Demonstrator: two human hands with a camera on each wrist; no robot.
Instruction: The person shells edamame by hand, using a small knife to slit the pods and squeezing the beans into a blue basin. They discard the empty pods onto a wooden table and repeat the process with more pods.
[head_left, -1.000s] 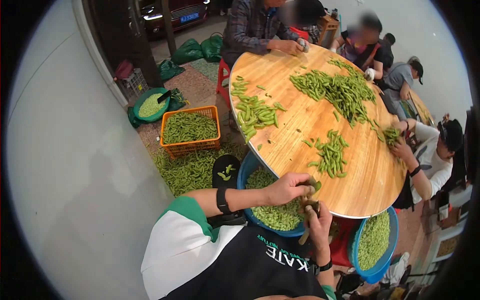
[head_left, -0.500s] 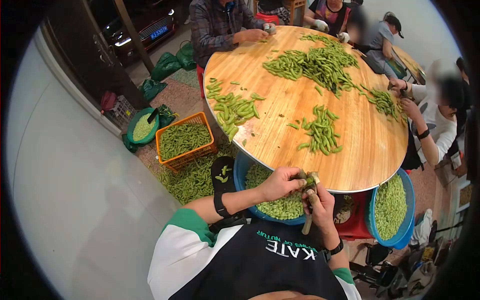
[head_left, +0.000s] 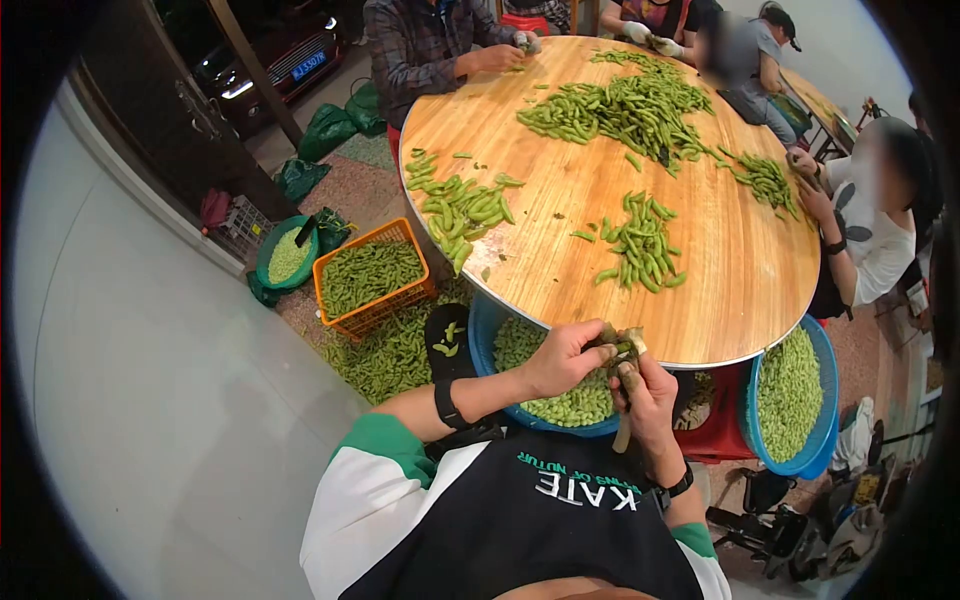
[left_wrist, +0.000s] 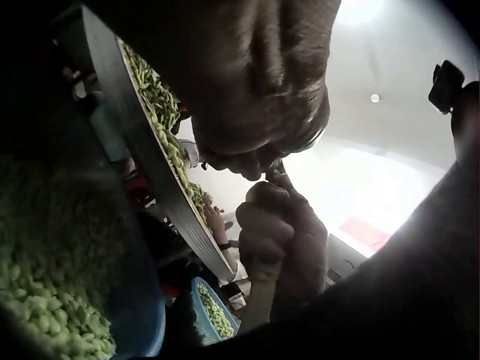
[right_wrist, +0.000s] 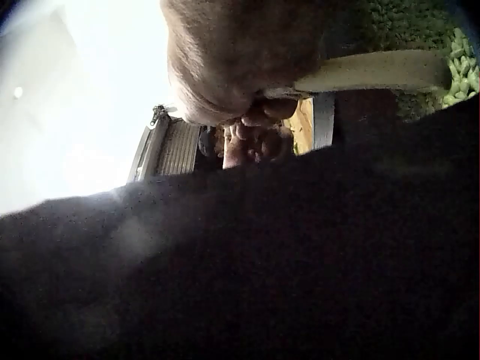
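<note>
In the head view, my left hand pinches a green bean pod, mostly covered by fingers. My right hand meets it there, its thumb and fingers right at the pod. A pale, flat strip like a handle is gripped in the right hand and sticks out below it; its other end is hidden. That strip shows longer in the right wrist view. Both hands are over the near edge of a round wooden table. A small pile of pods lies just beyond them.
Below the hands stands a blue tub of shelled beans; another blue tub is at the right. An orange crate of pods sits left, with loose pods on the floor. Other people work around the table beside a large pod heap.
My hands, slightly apart at first, have come together at the pod. The head view has shifted, so the table appears further left and higher. The person at the right has lowered their hands.
</note>
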